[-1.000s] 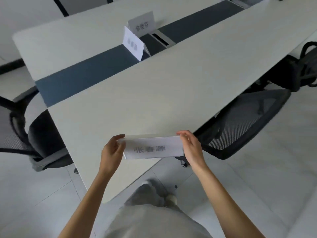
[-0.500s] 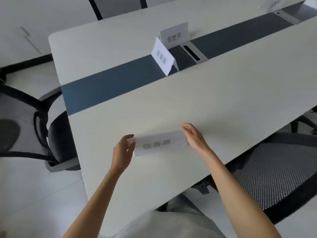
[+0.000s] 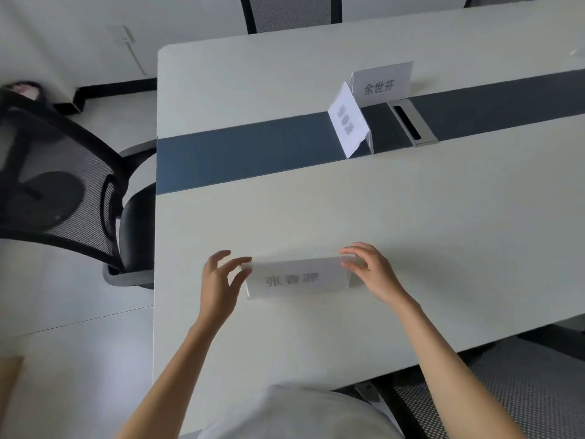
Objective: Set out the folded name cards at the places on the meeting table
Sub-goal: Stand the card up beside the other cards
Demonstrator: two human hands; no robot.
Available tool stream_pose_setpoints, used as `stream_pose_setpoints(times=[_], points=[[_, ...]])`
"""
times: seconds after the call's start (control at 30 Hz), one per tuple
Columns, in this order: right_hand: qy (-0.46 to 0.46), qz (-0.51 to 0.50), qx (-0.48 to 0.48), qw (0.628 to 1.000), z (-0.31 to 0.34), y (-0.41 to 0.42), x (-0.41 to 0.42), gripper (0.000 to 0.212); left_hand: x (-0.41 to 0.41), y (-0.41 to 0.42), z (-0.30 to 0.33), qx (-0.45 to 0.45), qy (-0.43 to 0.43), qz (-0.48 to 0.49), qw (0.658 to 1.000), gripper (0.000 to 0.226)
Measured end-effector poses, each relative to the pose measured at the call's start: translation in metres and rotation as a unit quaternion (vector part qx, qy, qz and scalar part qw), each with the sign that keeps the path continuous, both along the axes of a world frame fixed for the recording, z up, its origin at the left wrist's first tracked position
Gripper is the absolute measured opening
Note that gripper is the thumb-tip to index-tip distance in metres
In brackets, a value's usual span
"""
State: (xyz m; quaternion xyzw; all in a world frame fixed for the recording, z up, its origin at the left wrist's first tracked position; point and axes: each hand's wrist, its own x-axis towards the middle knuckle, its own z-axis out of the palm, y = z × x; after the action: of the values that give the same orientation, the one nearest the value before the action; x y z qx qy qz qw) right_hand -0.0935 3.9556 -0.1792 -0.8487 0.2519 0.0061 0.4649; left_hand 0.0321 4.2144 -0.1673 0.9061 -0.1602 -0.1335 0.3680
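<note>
A folded white name card (image 3: 297, 278) with dark printed characters stands on the near half of the pale meeting table (image 3: 411, 217), its printed face toward me. My left hand (image 3: 218, 286) is at the card's left end, index finger and thumb tips on it and the other fingers spread. The card's upper right corner is pinched by the fingertips of my right hand (image 3: 376, 274). Two other folded cards stand near the table's middle: one (image 3: 381, 85) faces me on the far half, and another (image 3: 346, 122) is turned sideways on the dark centre strip (image 3: 237, 156).
A metal cable port (image 3: 410, 123) sits in the dark strip to the right of the sideways card. A black mesh chair (image 3: 63, 191) stands at the table's left end, another (image 3: 522, 391) is under the near edge at my right, and a third (image 3: 291, 11) is across the table.
Both hands carried the card from beyond the table's near edge forward over the tabletop and lowered it onto the surface. My left fingers have spread. My view has shifted over the table.
</note>
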Motion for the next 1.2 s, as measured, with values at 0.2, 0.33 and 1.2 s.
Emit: stream_pose_setpoints(times=[0.2,0.33,1.2], points=[[-0.077,-0.038,0.104,0.991,0.035,-0.036,-0.005,0.018,0.011,-0.038,0.055,-0.083,0.001,-0.043,0.996,0.021],[-0.158,-0.098,0.069,0.980,0.067,-0.091,-0.011,0.020,0.026,-0.103,0.084,-0.141,0.009,-0.106,0.984,0.020],[-0.082,-0.414,0.081,0.903,-0.065,-0.186,-0.036,0.047,-0.037,-0.289,-0.019,-0.133,0.267,-0.019,0.954,0.029]])
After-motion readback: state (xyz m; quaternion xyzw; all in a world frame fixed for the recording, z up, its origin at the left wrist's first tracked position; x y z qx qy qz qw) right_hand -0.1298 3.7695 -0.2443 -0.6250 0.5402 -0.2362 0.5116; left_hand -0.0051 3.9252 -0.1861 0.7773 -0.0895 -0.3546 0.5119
